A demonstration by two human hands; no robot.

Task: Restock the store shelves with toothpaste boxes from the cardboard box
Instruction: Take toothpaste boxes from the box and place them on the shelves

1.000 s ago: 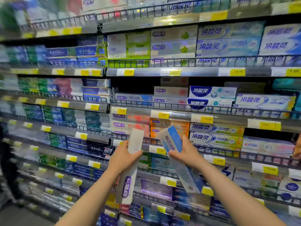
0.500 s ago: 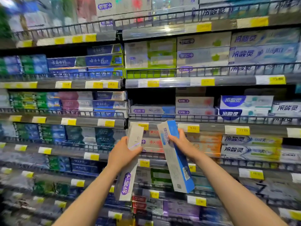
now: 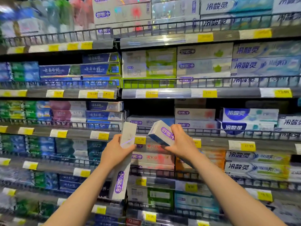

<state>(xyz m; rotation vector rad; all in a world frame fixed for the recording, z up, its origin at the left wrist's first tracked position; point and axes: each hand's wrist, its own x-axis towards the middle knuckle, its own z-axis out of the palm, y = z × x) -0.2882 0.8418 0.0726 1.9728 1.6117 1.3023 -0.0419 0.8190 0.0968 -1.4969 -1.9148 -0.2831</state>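
My left hand [image 3: 117, 150] grips a long white toothpaste box with a purple logo [image 3: 121, 181], held nearly upright in front of the shelves. My right hand [image 3: 180, 142] grips a white and blue toothpaste box [image 3: 160, 132], its end tipped toward the shelf with the gap [image 3: 147, 108] above a single matching box [image 3: 149, 121]. Both boxes are held in the air, just in front of the wire shelf rail [image 3: 211, 131]. The cardboard box is out of view.
Store shelves full of toothpaste boxes fill the view, each level fronted by a wire rail and yellow price tags [image 3: 140, 139]. White boxes with purple logos [image 3: 194, 114] sit right of the gap. Blue boxes [image 3: 104, 110] fill the left bay.
My view has tilted upward and moved closer to the shelves. My right hand has turned its box from hanging downward to pointing its end at the shelf. The left hand's box stays upright.
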